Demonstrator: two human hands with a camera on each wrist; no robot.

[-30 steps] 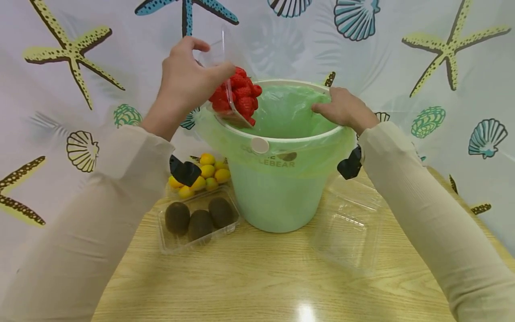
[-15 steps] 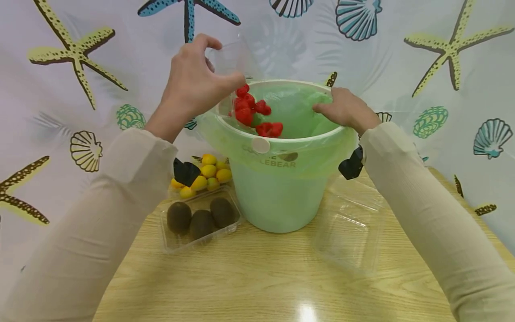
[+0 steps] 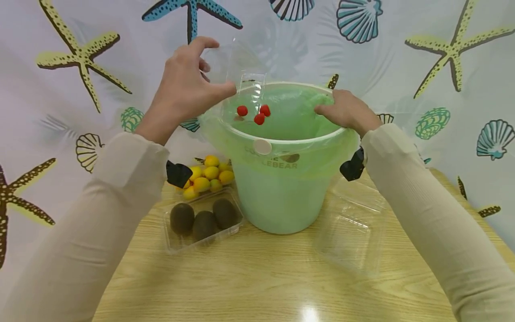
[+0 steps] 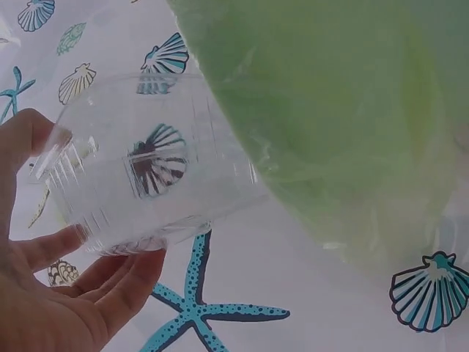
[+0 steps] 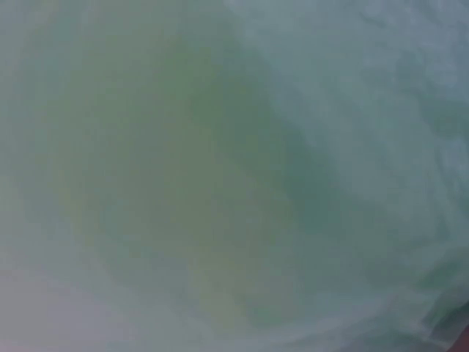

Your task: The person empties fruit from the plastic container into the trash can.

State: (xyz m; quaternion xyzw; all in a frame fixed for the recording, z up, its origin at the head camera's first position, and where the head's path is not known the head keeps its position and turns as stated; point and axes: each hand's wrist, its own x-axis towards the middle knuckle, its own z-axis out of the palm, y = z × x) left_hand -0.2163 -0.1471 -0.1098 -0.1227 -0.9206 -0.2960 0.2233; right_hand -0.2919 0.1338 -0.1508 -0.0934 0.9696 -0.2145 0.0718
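Over the left rim of the bucket (image 3: 281, 141), your left hand (image 3: 183, 91) is raised with the wrist bent back, thumb stretched along one side of a clear plastic container (image 3: 237, 67) and fingers curled round the other, so it is gripped and tipped mouth-down toward the bucket's opening. From the left wrist view the container (image 4: 146, 165) shows see-through against the patterned cloth, your fingers (image 4: 110, 275) cupped beneath it. Three red berries (image 3: 254, 113) hang in the air just below the container, inside the line of the rim, above the green liner bag (image 3: 289, 112).

Your right hand (image 3: 344, 112) lies palm-down on the far right edge of the rim, fingers together and bent over the liner, pressing it against the bucket. The right wrist view gives only blurred green plastic.

On the wooden table (image 3: 257, 277), left of the bucket, a clear tray of three kiwis (image 3: 203, 219) sits in front of a pile of small yellow fruits (image 3: 205, 176). An open clear clamshell box (image 3: 352, 228) lies to the right.
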